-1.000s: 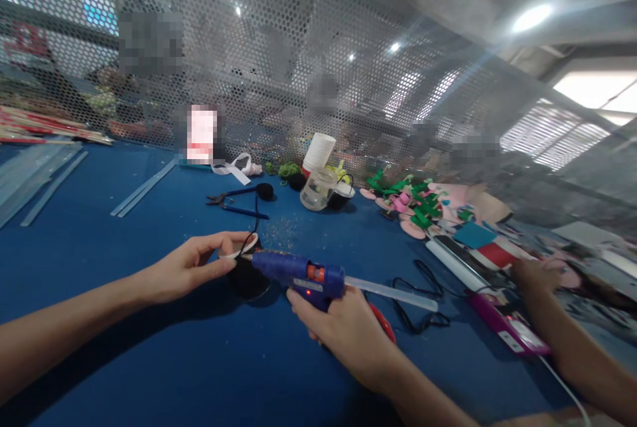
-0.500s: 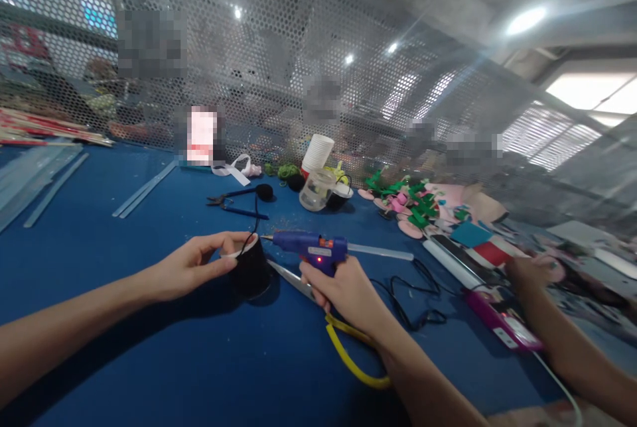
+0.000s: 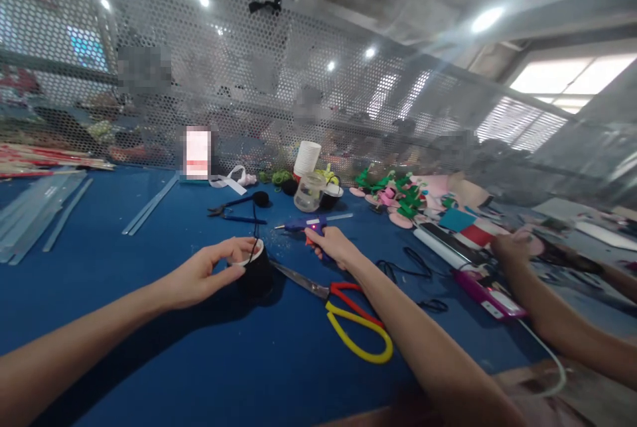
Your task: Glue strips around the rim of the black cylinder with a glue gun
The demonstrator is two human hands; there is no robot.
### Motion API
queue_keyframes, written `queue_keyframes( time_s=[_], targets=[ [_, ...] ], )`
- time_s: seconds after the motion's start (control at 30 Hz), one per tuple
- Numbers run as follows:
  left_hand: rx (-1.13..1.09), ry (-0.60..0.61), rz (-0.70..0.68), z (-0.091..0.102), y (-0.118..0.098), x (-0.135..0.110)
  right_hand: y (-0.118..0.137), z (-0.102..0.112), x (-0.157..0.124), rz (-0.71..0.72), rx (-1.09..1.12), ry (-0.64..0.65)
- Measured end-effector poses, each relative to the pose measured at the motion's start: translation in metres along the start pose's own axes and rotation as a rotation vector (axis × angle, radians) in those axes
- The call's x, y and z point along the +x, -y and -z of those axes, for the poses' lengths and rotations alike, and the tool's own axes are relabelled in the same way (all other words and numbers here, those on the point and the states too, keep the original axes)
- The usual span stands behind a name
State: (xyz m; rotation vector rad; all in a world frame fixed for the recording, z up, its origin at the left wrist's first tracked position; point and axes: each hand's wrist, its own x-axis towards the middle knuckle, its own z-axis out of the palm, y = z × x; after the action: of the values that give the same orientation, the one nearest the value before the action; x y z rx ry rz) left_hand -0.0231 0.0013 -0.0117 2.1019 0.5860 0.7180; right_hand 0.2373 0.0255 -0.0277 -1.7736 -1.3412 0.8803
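Observation:
My left hand (image 3: 206, 273) grips the rim of a black-covered cup (image 3: 257, 278), fingers inside its white mouth and thumb along the near edge. A thin black cord (image 3: 255, 223) rises from the cup. My right hand (image 3: 332, 244) is closed around the handle of a blue glue gun (image 3: 298, 223), whose nozzle points left, beyond the cup and apart from it. A clear glue stick (image 3: 341, 216) sticks out of the gun's back. Scissors with red and yellow handles (image 3: 359, 351) lie beneath my right forearm, their blades reaching toward the cup.
Pliers (image 3: 233, 208) and a black ball (image 3: 261, 199) lie beyond the cup. Behind are a clear plastic cup (image 3: 309, 193) and stacked white cups (image 3: 307, 158). Glue sticks (image 3: 42, 215) lie left. A purple power strip (image 3: 490, 296) and another person's hand (image 3: 510, 251) are right.
My right hand has carried the glue gun away from the cup's rim, farther back on the table, uncovering the scissors' red handle. My left hand keeps hold of the cup. The view has shifted slightly.

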Motion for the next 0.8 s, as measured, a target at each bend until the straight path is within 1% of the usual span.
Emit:
queue_keyframes(
  time_s=[0.13,0.23,0.33,0.4,0.47,0.53,0.6,0.63,0.67,0.7,0.8],
  targets=[
    [0.144,0.048,-0.062,0.0,-0.006,0.0,-0.002,-0.004,0.01,-0.031,-0.131,0.005],
    [0.245,0.084,-0.105,0.0,-0.009,0.001,0.005,-0.003,0.011,-0.026,-0.224,-0.041],
    [0.32,0.108,-0.14,0.0,-0.011,0.001,0.017,-0.002,0.003,0.008,-0.267,-0.085],
    [0.352,0.123,-0.152,0.0,-0.012,0.001,0.026,-0.006,-0.007,0.056,-0.248,-0.042],
    [0.377,0.139,-0.161,-0.001,-0.014,0.001,0.035,-0.015,-0.018,0.102,-0.203,0.073],
    [0.399,0.154,-0.17,-0.002,-0.015,0.002,0.042,-0.027,-0.027,0.126,-0.107,0.24],
    [0.414,0.165,-0.176,-0.003,-0.017,0.002,0.048,-0.039,-0.032,0.141,0.123,0.419],
    [0.414,0.167,-0.176,-0.003,-0.017,0.002,0.049,-0.044,-0.034,0.153,0.241,0.457],
    [0.408,0.164,-0.172,-0.003,-0.017,0.003,0.051,-0.048,-0.035,0.165,0.344,0.465],
    [0.391,0.156,-0.165,-0.003,-0.016,0.003,0.052,-0.05,-0.036,0.18,0.415,0.439],
    [0.24,0.098,-0.099,-0.001,-0.012,0.003,0.052,-0.047,-0.04,0.227,0.485,0.315]
  ],
)
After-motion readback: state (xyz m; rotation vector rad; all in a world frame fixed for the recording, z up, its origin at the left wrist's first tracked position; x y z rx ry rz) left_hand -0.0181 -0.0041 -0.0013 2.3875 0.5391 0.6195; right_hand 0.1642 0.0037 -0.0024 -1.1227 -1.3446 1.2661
